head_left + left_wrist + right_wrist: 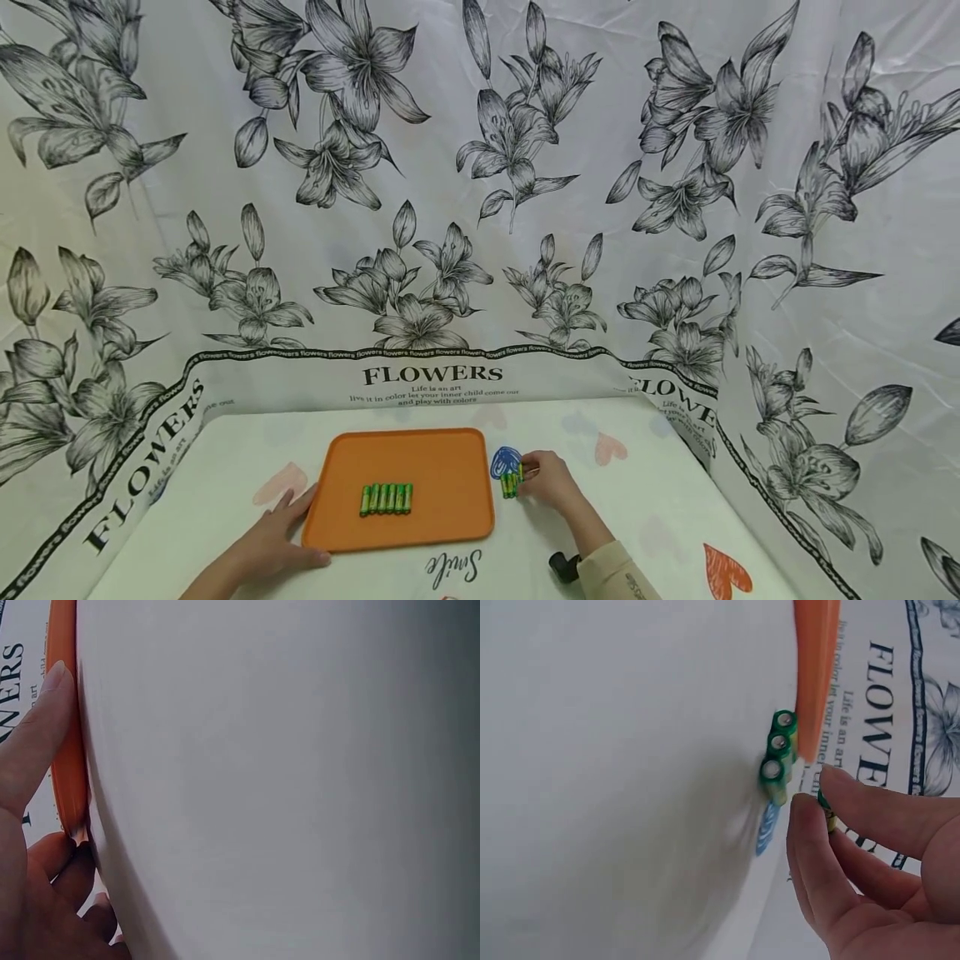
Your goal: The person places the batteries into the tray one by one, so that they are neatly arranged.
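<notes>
An orange tray (427, 521) lies on the table with several green batteries (386, 499) side by side on it. My left hand (273, 533) spreads around its near left corner, with the thumb along the front edge and the fingers at the left side. In the left wrist view the thumb (45, 724) rests against the tray's orange rim (70, 776). To the right of the tray my right hand (551, 479) pinches one green battery (827, 812) between thumb and fingertips. Right beside that hand, three more batteries (775, 742) lie in a row on the cloth.
The table is covered with a white cloth (652, 508) printed with hearts and the word Smile. Flower-patterned curtains (442, 175) enclose the back and sides. A small black object (564, 567) sits by the right sleeve (615, 571).
</notes>
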`<action>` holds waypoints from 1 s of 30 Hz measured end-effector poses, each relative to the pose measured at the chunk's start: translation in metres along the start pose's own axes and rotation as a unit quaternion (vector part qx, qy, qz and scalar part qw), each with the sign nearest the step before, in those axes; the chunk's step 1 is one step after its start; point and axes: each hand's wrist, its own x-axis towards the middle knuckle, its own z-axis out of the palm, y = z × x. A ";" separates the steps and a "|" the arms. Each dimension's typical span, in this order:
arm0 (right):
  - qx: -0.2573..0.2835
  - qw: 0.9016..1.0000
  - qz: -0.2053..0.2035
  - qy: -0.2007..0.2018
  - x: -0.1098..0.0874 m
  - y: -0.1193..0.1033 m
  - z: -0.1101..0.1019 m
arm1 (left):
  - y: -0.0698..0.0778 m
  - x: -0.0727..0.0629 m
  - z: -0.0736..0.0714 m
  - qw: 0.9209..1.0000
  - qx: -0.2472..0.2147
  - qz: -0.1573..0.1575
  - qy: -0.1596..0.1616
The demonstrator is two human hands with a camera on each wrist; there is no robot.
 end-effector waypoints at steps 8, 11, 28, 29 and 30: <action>-0.007 1.000 -0.022 -0.009 0.003 -0.020 0.006 | 0.000 -0.001 -0.001 1.000 -0.001 -0.009 -0.006; 0.004 1.000 -0.018 -0.013 0.005 -0.028 0.006 | -0.001 0.001 -0.001 1.000 0.000 -0.016 -0.007; 0.017 0.999 -0.027 -0.040 0.013 -0.062 0.029 | 0.000 -0.001 -0.001 1.000 0.000 -0.010 -0.005; 0.020 0.998 -0.031 -0.042 0.013 -0.064 0.031 | 0.000 -0.001 0.000 1.000 -0.001 -0.011 -0.005; 0.022 0.998 -0.033 -0.044 0.014 -0.066 0.033 | 0.000 -0.002 0.000 1.000 -0.002 -0.010 -0.005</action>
